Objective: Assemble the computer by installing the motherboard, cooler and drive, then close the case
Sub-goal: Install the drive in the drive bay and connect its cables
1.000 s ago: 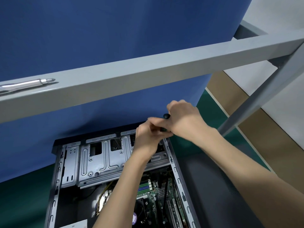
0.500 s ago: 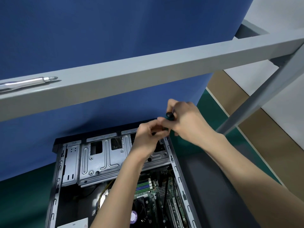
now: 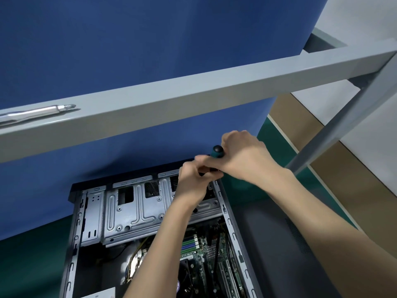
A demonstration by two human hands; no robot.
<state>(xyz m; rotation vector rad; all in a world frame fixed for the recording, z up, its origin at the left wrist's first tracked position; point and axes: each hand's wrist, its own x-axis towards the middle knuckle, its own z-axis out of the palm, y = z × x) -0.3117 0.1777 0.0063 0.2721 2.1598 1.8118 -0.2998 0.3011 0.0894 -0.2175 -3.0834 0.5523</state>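
Note:
An open computer case (image 3: 74, 229) lies on the green bench with its side off. A silver drive cage (image 3: 137, 211) spans its far end. The green motherboard (image 3: 202, 250) sits lower inside, with a black cooler fan (image 3: 184, 276) partly hidden by my left forearm. My right hand (image 3: 245, 155) grips the handle of a teal and black screwdriver (image 3: 217, 152) held upright over the cage's far right corner. My left hand (image 3: 193, 181) pinches the screwdriver's lower part; the tip and any screw are hidden under my fingers.
A grey metal shelf beam (image 3: 193, 91) crosses the view above the case, with a silver pen-shaped tool (image 3: 36, 111) lying on it at the left. A blue partition (image 3: 129, 50) stands behind. A dark side panel (image 3: 279, 244) lies right of the case.
Both hands stay at the cage's far right corner. My right hand has turned on the handle, so the screwdriver's round top now shows more.

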